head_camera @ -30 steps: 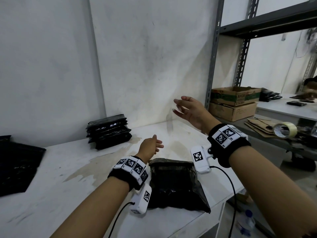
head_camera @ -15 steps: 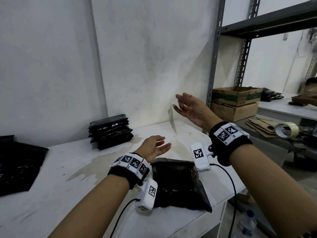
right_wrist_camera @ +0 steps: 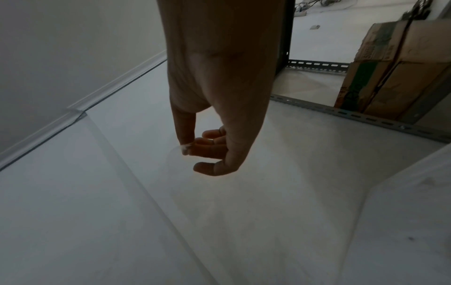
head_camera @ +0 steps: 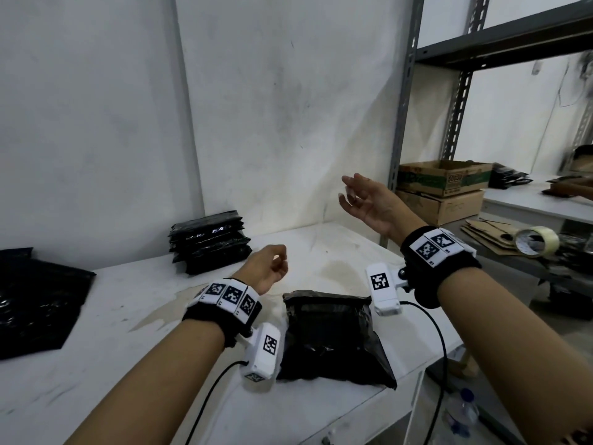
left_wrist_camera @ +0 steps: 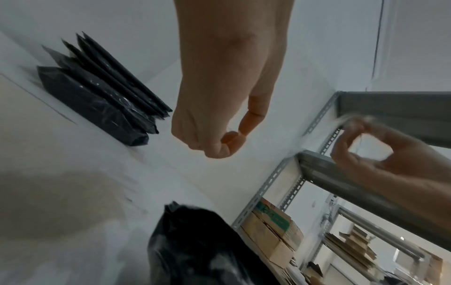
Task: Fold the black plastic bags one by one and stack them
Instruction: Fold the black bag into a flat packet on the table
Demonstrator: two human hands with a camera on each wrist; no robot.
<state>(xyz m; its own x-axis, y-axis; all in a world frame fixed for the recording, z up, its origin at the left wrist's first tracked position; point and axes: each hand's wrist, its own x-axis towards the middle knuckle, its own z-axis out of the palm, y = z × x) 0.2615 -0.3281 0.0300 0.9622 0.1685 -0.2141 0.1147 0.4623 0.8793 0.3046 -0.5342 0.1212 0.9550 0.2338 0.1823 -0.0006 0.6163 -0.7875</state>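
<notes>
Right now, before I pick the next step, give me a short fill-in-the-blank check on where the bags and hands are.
1. The stack of folded black bags stands against the ____.
2. The folded black bag nearest the person lies between the two ____.
3. The left hand holds ____.
4. The roll of clear tape lies on the ____ side.

Missing words: wall; forearms; nothing; right

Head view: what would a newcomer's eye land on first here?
Probably the two raised hands: the left hand curled and holding nothing, the right hand lifted higher toward the wall. Below them a folded black bag lies at the table's near edge, and a neat stack of folded bags stands against the wall.
</notes>
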